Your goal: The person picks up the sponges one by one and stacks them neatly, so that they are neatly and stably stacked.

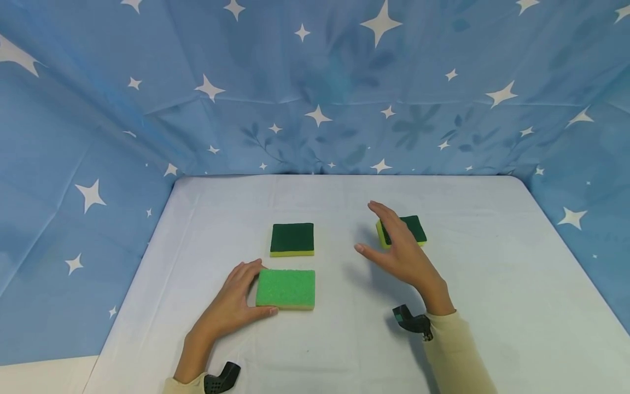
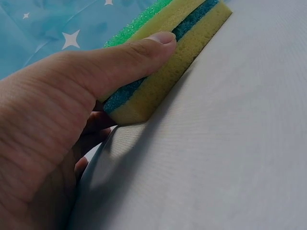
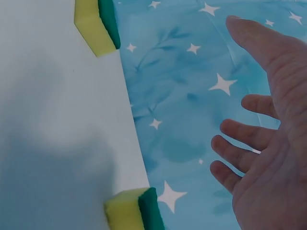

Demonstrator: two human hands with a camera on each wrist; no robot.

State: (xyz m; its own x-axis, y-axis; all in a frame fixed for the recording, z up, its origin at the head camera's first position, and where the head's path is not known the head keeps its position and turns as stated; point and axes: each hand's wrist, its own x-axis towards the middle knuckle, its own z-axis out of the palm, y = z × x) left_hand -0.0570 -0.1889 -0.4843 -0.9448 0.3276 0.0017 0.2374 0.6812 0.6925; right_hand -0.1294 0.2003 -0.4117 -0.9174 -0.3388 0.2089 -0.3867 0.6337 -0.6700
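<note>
My left hand (image 1: pixel 248 293) grips a bright green sponge (image 1: pixel 285 288) near the front of the white table (image 1: pixel 492 284), fingers at its far left corner and thumb at its near edge. In the left wrist view the thumb (image 2: pixel 139 50) presses the side of the sponge (image 2: pixel 163 76), which shows green, yellow, teal and yellow layers. A dark green sponge (image 1: pixel 292 238) with a yellow base lies just behind. My right hand (image 1: pixel 381 232) hovers open with spread fingers, partly covering a second dark green and yellow sponge (image 1: pixel 415 229). The right wrist view shows that open hand (image 3: pixel 268 143) holding nothing.
Blue star-patterned cloth (image 1: pixel 315 87) walls the table on the back and both sides. In the right wrist view, two yellow and dark green sponges (image 3: pixel 96 24) (image 3: pixel 132 208) lie on the white surface (image 3: pixel 53 120). Black wrist camera mounts (image 1: pixel 412 322) sit at both cuffs.
</note>
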